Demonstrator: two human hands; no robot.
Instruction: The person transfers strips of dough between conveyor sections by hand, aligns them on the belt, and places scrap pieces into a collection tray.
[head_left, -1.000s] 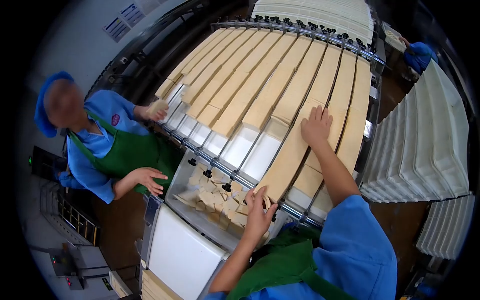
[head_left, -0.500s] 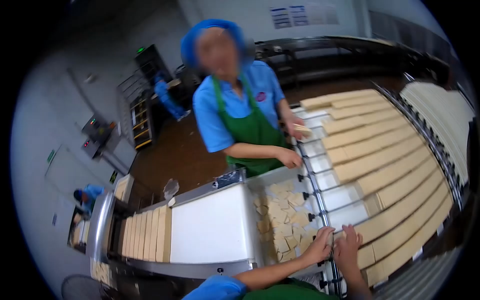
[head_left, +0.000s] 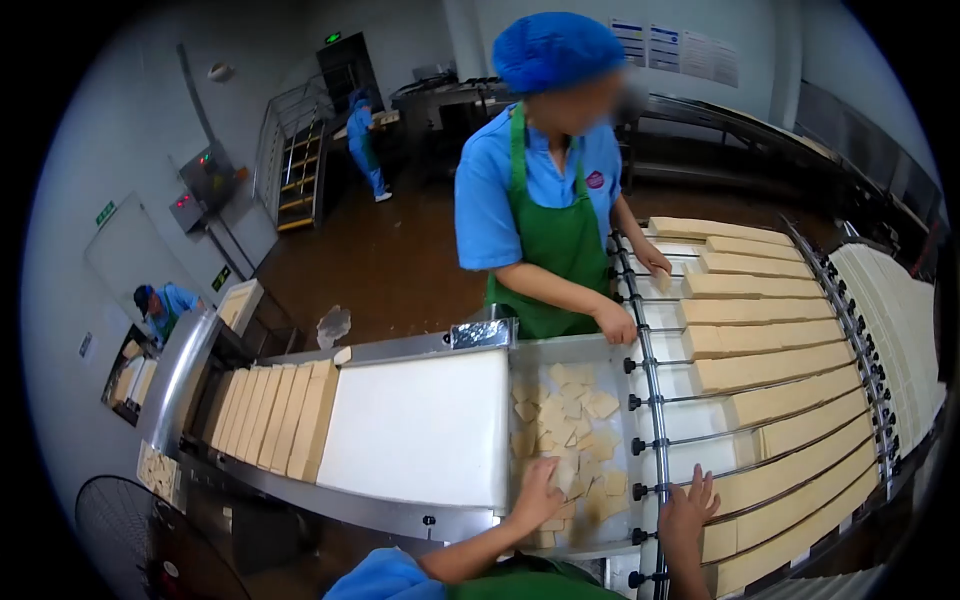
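My left hand (head_left: 537, 492) is over the bin of broken wafer pieces (head_left: 573, 408), fingers stretched out, a pale wafer piece (head_left: 566, 468) right at its fingertips. A blurred brownish piece (head_left: 588, 518) shows just to the right of it. Fingers spread, my right hand (head_left: 687, 508) rests by the near metal rail (head_left: 655, 420) of the lane rack, close to the ends of the stacked wafers (head_left: 775, 482). Long rows of these tan wafers lie between thin rods across the rack.
A co-worker in a green apron (head_left: 548, 220) stands across the bin, hands at the far lanes. Left of the bin runs a white conveyor (head_left: 415, 430) with wafer blocks (head_left: 270, 420) on it. Black knobs line the rail. A fan (head_left: 150, 540) stands lower left.
My left hand has left the rail and moved left over the bin. My right hand stays near the rail, its fingers now spread. The co-worker's head has turned toward the rack.
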